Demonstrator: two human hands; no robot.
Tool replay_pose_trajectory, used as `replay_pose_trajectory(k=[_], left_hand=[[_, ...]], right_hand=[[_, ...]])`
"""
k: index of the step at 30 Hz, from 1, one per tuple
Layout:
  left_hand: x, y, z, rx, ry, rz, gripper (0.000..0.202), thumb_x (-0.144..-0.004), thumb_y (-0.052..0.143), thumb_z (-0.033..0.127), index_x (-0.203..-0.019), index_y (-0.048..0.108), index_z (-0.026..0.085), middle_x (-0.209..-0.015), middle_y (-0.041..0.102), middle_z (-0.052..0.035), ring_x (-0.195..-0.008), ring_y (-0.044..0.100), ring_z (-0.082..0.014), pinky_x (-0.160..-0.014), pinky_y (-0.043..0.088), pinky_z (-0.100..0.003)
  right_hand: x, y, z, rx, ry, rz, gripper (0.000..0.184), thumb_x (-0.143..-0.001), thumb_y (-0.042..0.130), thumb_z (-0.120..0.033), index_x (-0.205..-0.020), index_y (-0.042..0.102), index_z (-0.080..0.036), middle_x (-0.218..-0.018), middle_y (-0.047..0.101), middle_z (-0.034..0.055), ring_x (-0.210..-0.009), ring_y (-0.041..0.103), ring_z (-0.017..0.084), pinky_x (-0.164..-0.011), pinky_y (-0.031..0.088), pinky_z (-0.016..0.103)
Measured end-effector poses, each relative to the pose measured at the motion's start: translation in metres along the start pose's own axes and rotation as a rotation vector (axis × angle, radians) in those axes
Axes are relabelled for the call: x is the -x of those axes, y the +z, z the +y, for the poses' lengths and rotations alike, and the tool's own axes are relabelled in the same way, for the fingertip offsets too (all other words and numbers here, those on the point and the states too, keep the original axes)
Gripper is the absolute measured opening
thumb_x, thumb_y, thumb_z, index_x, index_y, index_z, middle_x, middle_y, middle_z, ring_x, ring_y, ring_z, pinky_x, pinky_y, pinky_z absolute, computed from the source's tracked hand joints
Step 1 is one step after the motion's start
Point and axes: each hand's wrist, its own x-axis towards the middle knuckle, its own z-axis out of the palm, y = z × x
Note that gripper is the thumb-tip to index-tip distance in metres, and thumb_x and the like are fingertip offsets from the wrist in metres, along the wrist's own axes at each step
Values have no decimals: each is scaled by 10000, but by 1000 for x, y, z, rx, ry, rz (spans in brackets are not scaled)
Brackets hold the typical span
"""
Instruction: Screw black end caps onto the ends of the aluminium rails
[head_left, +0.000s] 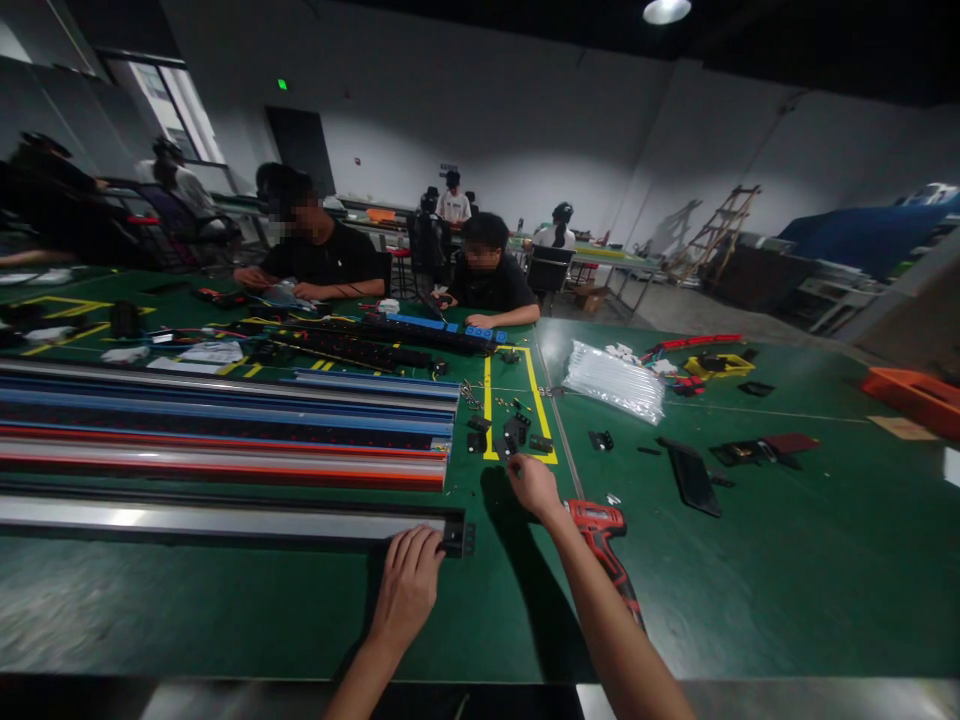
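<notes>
My left hand (409, 582) lies flat, fingers together, on the end of a long silver and black metal rail (225, 520) near the table's front edge, beside its black end cap (457, 540). My right hand (534, 484) reaches forward with fingers pinched at a small black part (507, 447) among several small black pieces (517, 430) inside a yellow-taped rectangle. What the fingertips hold is too small to name. A red cordless drill (600, 535) lies on the table just right of my right wrist.
More long rails with red and blue stripes (225, 430) lie at left. A clear plastic bag (615, 380), black plates (694, 480) and an orange tray (911, 395) sit at right. Two people (487, 280) work across the green table (750, 580).
</notes>
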Motion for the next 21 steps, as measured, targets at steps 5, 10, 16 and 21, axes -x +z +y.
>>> replay_pose_trajectory(k=[5,10,16,21], left_hand=[[2,-13,10,71,89,150,368,-841,649,165,-1202,576,157,-1124,662,-108,-1112,593,-248,-1031,421,-451],[5,-28,43,230,69,57,268,-889,587,186,-1156,592,160,-988,687,-82,-929,633,-201,-889,484,-379],[8,-39,68,279,88,22,203,-918,531,120,-1080,635,183,-974,707,-56,-907,647,-177,-888,469,-368],[8,-47,70,307,128,-17,236,-921,524,107,-1107,648,184,-943,712,-45,-876,657,-163,-879,480,-353]], right_hand=[[71,8,-30,-755,-4,148,202,-869,559,-366,-847,625,-176,-831,668,38,-710,608,157,-609,444,228],[151,40,-62,-1338,263,-83,309,-766,708,-461,-810,600,-175,-617,500,-64,-392,326,41,-370,230,188],[183,51,-67,-1538,434,-47,346,-714,767,-464,-776,590,-173,-546,438,-86,-396,300,32,-367,217,170],[188,45,-65,-1507,442,-64,354,-714,754,-486,-760,590,-176,-534,453,-80,-391,309,41,-369,242,178]])
